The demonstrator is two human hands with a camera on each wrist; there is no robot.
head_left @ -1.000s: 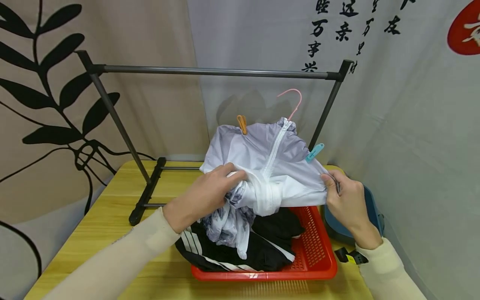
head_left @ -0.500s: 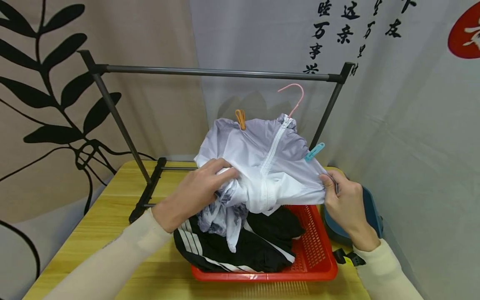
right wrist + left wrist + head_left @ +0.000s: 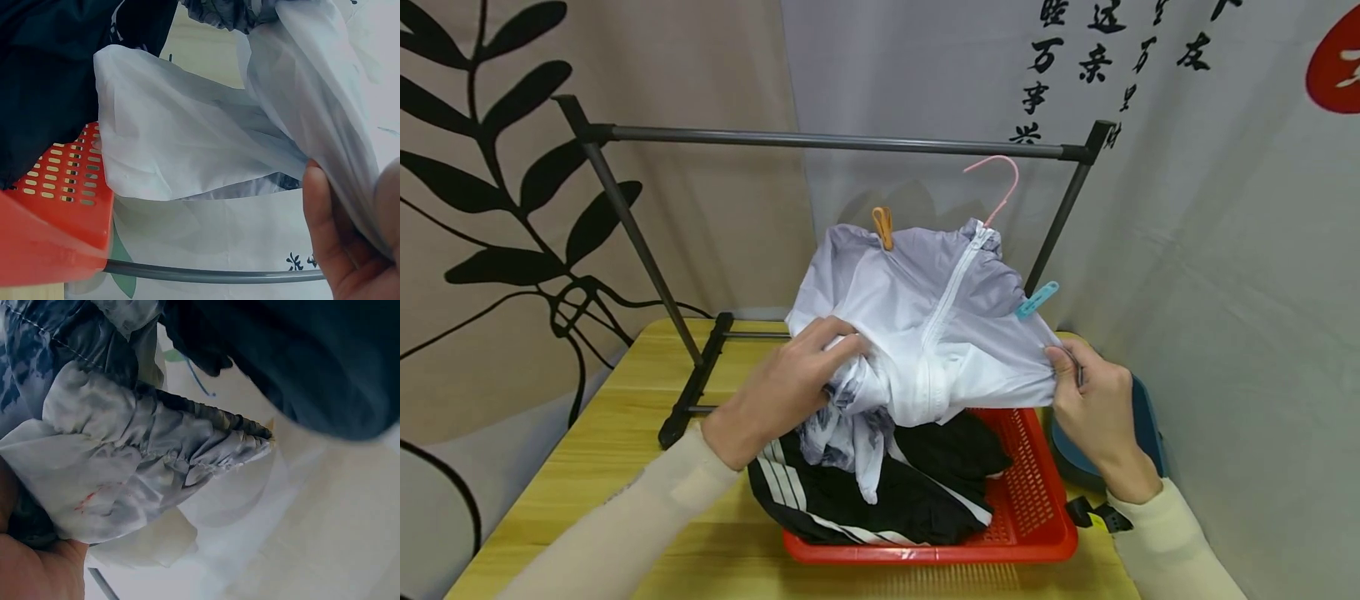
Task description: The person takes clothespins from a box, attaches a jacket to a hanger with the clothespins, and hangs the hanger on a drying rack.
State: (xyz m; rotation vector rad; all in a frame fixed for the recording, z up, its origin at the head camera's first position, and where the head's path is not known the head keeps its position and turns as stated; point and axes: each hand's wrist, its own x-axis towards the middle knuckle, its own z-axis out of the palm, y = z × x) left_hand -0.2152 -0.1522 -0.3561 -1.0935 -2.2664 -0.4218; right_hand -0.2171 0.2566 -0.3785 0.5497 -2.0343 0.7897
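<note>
A lavender-to-white zip jacket [image 3: 917, 292] hangs tilted on a pink hanger [image 3: 1009, 185], whose hook tip overlaps the rack's rail in the head view; whether they touch I cannot tell. An orange clothespin [image 3: 883, 228] and a teal clothespin [image 3: 1037, 300] sit on its shoulders. My left hand [image 3: 793, 379] grips the bunched cloth at the jacket's left side; its fingertips are partly hidden by fabric. At the opposite edge, my right hand [image 3: 1097, 408] pinches the cloth between thumb and fingers. A gathered, elastic hem [image 3: 194, 440] shows in the left wrist view.
Below the jacket stands a red basket [image 3: 1030, 492] with black white-striped clothing [image 3: 880, 492] in it. A dark metal rack [image 3: 835, 140] rises from the wooden table [image 3: 580, 467]. Behind my right hand is a blue container [image 3: 1146, 425], close to the curtain.
The jacket and hanger have risen, bringing the hook up to the rail's height in the head view. My left hand has shifted left and slightly up. Both hands keep hold of the jacket.
</note>
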